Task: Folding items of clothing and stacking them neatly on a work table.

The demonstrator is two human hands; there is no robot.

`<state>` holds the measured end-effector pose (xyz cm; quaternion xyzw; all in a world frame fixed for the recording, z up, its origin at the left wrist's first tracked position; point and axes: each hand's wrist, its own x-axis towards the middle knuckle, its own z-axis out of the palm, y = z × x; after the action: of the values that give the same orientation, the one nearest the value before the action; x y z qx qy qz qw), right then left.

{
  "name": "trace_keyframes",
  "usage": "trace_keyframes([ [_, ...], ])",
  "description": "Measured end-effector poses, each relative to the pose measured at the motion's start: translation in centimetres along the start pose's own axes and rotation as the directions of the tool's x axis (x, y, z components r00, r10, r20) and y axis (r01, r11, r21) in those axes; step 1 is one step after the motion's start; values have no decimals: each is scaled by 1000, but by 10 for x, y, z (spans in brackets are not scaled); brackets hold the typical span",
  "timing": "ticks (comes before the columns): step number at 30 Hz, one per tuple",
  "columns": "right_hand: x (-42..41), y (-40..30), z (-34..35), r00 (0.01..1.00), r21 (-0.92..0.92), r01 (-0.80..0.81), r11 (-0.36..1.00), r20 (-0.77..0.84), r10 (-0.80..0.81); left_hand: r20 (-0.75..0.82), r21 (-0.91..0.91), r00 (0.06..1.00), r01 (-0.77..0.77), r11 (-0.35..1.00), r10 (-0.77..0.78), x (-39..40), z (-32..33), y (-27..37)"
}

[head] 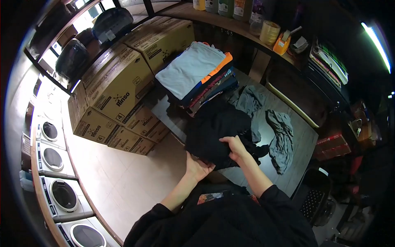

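Both my hands are on a black garment (213, 132) at the near edge of a grey wood-look table (304, 145). My left hand (197, 168) grips its near left edge from below, fingers partly under the cloth. Higher up on the right, my right hand (237, 149) pinches the fabric between thumb and fingers. A stack of folded clothes (193, 71), topped by a light grey piece, rises just beyond the black garment. To the right lie a crumpled grey garment (250, 98) and a second wrinkled grey cloth (280, 139).
Rinso cartons (120, 89) are piled left of the table. Front-loading machines (63, 194) line the far left wall. A shelf (240, 29) behind holds bottles, tape rolls (270, 32) and an orange tape dispenser (281, 43). A black perforated chair (311, 197) stands at right.
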<state>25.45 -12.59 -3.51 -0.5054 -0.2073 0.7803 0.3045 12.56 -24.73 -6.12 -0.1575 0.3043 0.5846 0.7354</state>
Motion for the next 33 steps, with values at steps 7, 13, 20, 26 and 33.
trace_keyframes([
  [7,-79,-51,21,938,69,46,997,341,-67,125,-128,985,-101,987,117,-36,8,27],
  [13,-95,-121,69,935,105,201,974,278,-222,68,219,942,-335,917,328,-54,121,120],
  [20,-85,-212,166,650,177,647,741,381,-658,512,196,702,-656,728,495,-65,263,255],
  [26,13,-177,196,725,130,659,741,156,-671,478,485,732,-681,548,486,11,262,360],
  [33,114,-84,170,964,126,264,956,-51,-260,64,593,962,-251,765,266,109,141,395],
])
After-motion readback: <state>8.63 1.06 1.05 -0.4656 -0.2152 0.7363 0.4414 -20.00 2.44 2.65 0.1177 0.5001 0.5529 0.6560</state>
